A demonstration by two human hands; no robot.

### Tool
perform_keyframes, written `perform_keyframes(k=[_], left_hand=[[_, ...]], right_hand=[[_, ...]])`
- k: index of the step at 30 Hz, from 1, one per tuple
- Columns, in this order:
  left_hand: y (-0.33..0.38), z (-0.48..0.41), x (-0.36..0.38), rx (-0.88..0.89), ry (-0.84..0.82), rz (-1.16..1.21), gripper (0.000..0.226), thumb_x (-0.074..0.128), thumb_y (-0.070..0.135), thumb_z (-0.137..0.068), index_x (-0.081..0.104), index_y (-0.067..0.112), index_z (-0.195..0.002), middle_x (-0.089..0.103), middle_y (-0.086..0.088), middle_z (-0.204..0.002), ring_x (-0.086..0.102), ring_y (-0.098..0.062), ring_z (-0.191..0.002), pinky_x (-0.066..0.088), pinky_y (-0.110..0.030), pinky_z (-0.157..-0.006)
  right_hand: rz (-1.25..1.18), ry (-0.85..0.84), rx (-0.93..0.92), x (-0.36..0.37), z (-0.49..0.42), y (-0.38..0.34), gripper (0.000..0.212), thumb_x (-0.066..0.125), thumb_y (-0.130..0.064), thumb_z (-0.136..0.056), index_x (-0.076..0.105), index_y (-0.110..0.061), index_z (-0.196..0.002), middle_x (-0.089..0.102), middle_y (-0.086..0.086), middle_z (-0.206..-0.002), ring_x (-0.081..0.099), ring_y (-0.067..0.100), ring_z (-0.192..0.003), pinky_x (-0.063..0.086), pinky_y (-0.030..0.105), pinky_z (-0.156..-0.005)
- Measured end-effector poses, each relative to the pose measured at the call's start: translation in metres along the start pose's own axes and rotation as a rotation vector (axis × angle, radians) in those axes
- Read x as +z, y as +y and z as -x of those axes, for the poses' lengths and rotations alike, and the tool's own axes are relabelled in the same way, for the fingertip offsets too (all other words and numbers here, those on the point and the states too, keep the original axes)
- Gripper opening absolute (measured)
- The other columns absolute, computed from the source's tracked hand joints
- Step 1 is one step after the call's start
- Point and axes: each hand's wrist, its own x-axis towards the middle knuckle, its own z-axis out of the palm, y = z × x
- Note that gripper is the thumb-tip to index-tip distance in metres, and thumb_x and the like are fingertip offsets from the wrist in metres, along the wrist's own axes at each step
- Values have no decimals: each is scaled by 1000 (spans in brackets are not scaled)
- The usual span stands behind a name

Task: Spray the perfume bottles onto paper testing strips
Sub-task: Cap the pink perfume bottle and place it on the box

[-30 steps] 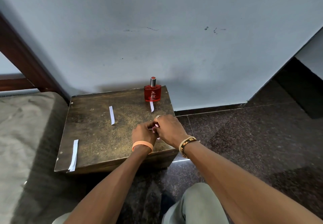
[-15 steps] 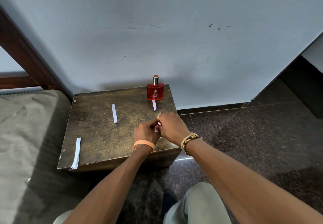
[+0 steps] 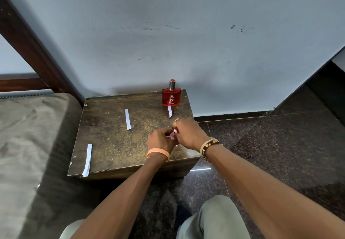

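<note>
Both hands meeting over right front part of low wooden table (image 3: 115, 145) — left hand (image 3: 160, 139) and right hand (image 3: 188, 133) closing together around small pink object (image 3: 174, 132), mostly hidden, kind not discernible. Red perfume bottle (image 3: 171, 97) standing upright at table's back right corner, well apart from hands. Three white paper strips lying flat — short strip (image 3: 169, 112) just before bottle, middle strip (image 3: 127, 119), front-left strip (image 3: 87, 160) reaching table's edge.
</note>
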Motion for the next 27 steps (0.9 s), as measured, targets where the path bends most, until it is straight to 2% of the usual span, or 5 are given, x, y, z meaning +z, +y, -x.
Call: perform_keyframes(k=[3,8,19,23,27], left_hand=[[-1,1,2,-10,-5,11,12,70,22,-79,79,22,-88,76,-3,-80,71,-21,-76,55,-32,-76],[1,2,1,-35,-14,29,15,72,24,-79,78,22,-93,77,-3,-86,71,-22,-81,56,-32,-79],[-2,0,2,-42,-34,20,20,76,27,-77,77,22,-96,77,-2,-88,71,-19,-83,54,-28,-78],[0,1,1,-51,-52,22,22,76,23,-77,77,22,-99,77,-3,-92,71,-18,-86,49,-22,-76],[-1,0,0,-44,-38,14,22,75,25,-77,77,23,-99,77,-5,-91,70,-23,-86,53,-29,-75]], right_hand=[[31,10,9,2,4,0,13,64,-19,-94,65,-10,-104,66,12,-101,65,28,-95,54,36,-79],[35,4,-19,1,3,1,13,62,-16,-95,62,-10,-106,62,12,-109,62,28,-101,49,35,-83],[52,-11,-21,-1,0,-4,9,65,-12,-92,67,-11,-100,68,10,-99,65,27,-95,53,36,-80],[76,30,12,4,4,-3,14,63,-17,-95,65,-9,-107,67,12,-105,66,29,-98,52,36,-80],[-1,10,28,-2,2,-2,30,68,-22,-93,64,-11,-120,68,11,-115,65,30,-109,51,38,-88]])
